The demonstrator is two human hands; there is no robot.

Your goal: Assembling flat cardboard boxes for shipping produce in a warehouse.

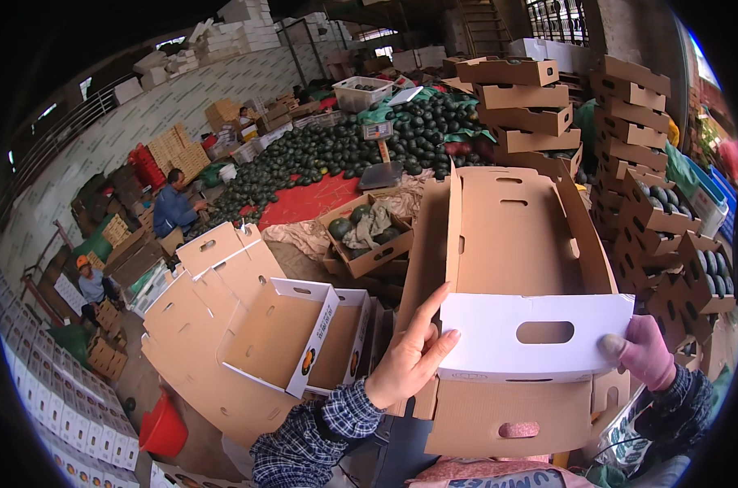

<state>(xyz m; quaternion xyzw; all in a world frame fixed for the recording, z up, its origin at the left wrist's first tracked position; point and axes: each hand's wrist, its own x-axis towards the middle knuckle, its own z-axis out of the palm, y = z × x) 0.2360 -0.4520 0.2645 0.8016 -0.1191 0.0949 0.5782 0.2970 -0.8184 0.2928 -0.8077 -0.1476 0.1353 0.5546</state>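
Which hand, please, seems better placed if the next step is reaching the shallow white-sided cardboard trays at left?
Probably the bare left hand: it touches the left corner of the open, white-fronted cardboard box, closer to the trays. The pink-gloved right hand grips that box's right edge, farther away.

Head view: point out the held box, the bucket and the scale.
Held box (pixel 539 308): head view, on the white end panel above its handle hole.
Bucket (pixel 165 431): head view, on its red outer wall.
Scale (pixel 383 174): head view, on its platform.
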